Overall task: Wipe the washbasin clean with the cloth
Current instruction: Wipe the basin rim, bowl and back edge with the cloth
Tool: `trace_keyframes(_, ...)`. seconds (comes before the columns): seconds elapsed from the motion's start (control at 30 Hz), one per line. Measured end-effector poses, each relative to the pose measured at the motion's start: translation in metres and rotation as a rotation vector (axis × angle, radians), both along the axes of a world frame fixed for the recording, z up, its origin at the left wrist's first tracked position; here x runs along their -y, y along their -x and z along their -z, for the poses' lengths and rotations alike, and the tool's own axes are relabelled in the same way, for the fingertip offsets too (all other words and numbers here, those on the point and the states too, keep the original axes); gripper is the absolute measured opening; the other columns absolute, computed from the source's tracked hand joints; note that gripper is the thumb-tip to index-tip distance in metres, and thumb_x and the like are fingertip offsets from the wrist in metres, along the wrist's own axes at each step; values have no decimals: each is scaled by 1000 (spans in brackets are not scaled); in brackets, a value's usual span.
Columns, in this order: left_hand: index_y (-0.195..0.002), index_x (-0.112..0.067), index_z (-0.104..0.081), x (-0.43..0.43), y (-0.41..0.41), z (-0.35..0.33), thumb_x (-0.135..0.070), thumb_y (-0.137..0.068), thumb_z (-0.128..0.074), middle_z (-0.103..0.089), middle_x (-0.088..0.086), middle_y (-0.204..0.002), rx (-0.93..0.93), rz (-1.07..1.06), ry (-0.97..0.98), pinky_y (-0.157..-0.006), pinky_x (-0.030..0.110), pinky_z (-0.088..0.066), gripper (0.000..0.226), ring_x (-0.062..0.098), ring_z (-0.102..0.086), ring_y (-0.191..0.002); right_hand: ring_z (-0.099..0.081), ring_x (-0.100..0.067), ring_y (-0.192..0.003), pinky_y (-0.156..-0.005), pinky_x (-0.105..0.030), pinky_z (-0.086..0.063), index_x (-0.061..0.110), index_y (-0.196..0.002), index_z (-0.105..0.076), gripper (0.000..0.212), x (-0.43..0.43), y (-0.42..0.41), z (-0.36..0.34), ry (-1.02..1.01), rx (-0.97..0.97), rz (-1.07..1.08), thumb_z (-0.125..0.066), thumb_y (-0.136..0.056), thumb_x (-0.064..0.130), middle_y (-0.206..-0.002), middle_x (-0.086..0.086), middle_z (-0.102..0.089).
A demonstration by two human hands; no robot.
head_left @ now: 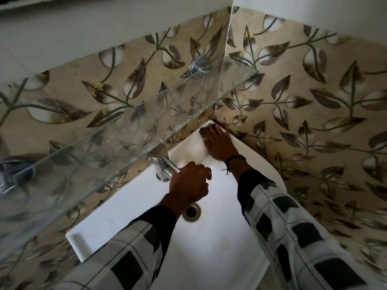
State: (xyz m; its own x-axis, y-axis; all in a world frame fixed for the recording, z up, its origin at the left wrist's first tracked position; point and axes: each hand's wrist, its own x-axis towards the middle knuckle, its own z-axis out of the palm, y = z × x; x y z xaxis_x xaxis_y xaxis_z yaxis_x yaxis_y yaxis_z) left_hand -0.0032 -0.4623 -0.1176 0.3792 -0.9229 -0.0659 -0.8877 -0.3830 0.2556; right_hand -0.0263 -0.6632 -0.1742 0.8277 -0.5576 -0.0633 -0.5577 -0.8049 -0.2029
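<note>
The white washbasin sits tucked into the corner of the room, with walls of leaf-patterned tiles on two sides. The person leans over it with both arms out, in black-and-white checked sleeves. The right hand reaches to the far corner of the basin's rim, fingers stretched out flat and pressing down on a dark cloth. Only a small part of the cloth shows past the fingertips, right where the rim meets the two walls. A thin dark band circles the right wrist. The left hand is nearer, just beside the metal tap at the back edge of the basin. Its fingers are curled round the end of the tap's slanting arm, which runs into the fist. Below that hand, in the bottom of the bowl, is the round metal drain, partly hidden by the wrist. A glass shelf runs along the wall above the tap, held by a shiny bracket.
</note>
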Motion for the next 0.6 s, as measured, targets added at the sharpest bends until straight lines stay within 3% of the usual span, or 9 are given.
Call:
trace_keyframes(0.1, -108, -37, -61, 0, 1, -2, -35, -86, -59, -63, -16, -106, 11, -10, -1, -79, 32, -47, 22, 8, -50, -112, 6, -20, -152, -120, -53, -6, 19, -157, -9, 55, 6, 20, 8, 43, -26, -176, -19, -106, 37, -165, -1, 2)
trace_keyframes(0.23, -108, -35, -63, -2, 4, -5, -30, -87, -58, -64, -14, -108, 11, -6, 22, -77, 31, -45, 22, 9, -51, -111, -4, -31, -151, -116, -61, -12, 13, -154, -28, 76, 21, 15, 11, 155, -61, -86, 4, -91, 43, -164, -9, -11)
trace_keyframes(0.33, -109, -35, -64, -2, 4, -7, -28, -87, -58, -64, -12, -108, 1, -32, 30, -78, 32, -46, 23, 11, -53, -110, -4, -26, -152, -119, -52, -5, 16, -156, -21, 64, 0, -8, 4, 31, 47, 51, -7, -99, 42, -164, -5, -11)
trace_keyframes(0.43, -109, -36, -63, -2, 4, -8, -29, -87, -57, -63, -13, -109, 5, -31, 17, -80, 32, -46, 24, 11, -52, -112, -2, -20, -152, -119, -51, -8, 22, -157, -14, 68, -18, 5, 11, -3, 54, -145, -1, -95, 48, -165, -1, -8)
trace_keyframes(0.47, -109, -36, -63, -2, 4, -8, -30, -87, -56, -63, -13, -110, 4, -25, 11, -80, 32, -46, 24, 11, -52, -113, -2, -18, -152, -119, -51, -9, 23, -157, -13, 65, -15, 15, 13, 22, 38, -202, -4, -97, 48, -165, 0, -6)
trace_keyframes(0.53, -110, -36, -63, -2, 4, -10, -30, -88, -56, -63, -13, -110, -10, -26, 3, -80, 32, -46, 24, 10, -52, -114, -7, -22, -152, -118, -54, -13, 19, -156, -18, 61, 1, 25, 12, 171, -40, -270, -32, -102, 43, -165, -4, -8)
trace_keyframes(0.57, -110, -35, -63, -2, 4, -11, -30, -88, -55, -63, -13, -111, -14, -25, 4, -80, 31, -46, 24, 10, -51, -114, -13, -25, -151, -116, -56, -16, 16, -154, -25, 65, 9, 23, 10, 239, -51, -248, -48, -98, 39, -164, -8, -14)
trace_keyframes(0.6, -110, -35, -63, -2, 4, -11, -29, -89, -55, -62, -13, -111, -12, -22, 7, -80, 31, -45, 23, 10, -51, -114, -16, -27, -150, -116, -56, -17, 14, -153, -28, 64, 15, 18, 8, 272, -37, -180, -49, -98, 39, -163, -9, -19)
